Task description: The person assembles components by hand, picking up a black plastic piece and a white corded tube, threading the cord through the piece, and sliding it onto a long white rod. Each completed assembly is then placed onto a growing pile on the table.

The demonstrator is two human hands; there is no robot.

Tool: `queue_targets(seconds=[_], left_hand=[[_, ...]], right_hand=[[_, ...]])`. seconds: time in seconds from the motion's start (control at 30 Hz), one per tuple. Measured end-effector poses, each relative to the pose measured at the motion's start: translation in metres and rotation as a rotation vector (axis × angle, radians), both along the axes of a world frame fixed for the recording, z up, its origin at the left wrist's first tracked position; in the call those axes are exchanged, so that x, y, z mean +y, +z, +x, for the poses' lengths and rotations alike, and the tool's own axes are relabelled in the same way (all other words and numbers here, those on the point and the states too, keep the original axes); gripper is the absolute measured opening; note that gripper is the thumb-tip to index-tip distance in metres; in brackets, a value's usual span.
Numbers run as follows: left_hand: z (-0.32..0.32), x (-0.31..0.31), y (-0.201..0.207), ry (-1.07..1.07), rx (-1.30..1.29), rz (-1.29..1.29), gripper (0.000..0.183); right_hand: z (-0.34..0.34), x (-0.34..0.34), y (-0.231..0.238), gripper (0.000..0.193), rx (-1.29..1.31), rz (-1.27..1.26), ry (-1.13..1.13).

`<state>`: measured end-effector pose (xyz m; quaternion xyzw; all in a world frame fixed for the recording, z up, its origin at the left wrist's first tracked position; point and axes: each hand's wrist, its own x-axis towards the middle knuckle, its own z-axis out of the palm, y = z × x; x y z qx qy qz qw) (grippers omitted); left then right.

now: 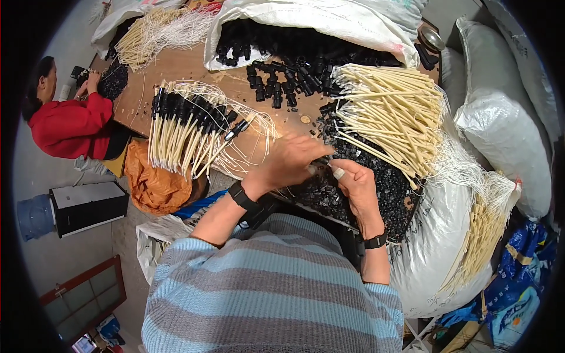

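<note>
Working nr the heap's edge, head view: L hand [285, 160] and R hand [360, 187] meet over small black pieces [400, 213] heaped on the brown surface [179, 66]. L hand is palm-down, blurred, fingertips reaching twd the R; can't tell if its fingers are apart or clamped on sth. R hand's fingers curl in, thumb and forefinger close tog., white wrap [338, 173] on one digit; whatever's btwn them is too small to make out.

Just beyond the heap, to the R, a big pile of cream rods [391, 112] w/ white cords [456, 159] trailing off the R end. Far side, ctr: black connectors [276, 88] spilling fr. an open white sack [306, 15]. L of the hands, a row of capped rods [182, 132], black parts at their far ends, thin white cords looping around.

Far L, a co-worker in a red top [73, 128], hands at another black pile [113, 80]. Orange bag [154, 179] below the surface's L edge.
</note>
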<state>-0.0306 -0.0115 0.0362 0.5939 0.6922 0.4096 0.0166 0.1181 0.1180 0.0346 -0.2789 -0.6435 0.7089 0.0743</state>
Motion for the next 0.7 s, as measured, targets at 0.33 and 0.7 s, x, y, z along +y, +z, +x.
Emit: queue_targets(seconds=[0.33,0.7], left_hand=[[0.016,-0.008,-0.004,0.036,-0.012,-0.135,0.027],[-0.056,-0.085,-0.006,0.756,0.337,-0.02,0.02]], right_hand=[[-0.001,-0.014,0.013,0.015,-0.119,0.739,0.042],[-0.02,-0.015,0.021,0.027,0.175,0.903,-0.208]])
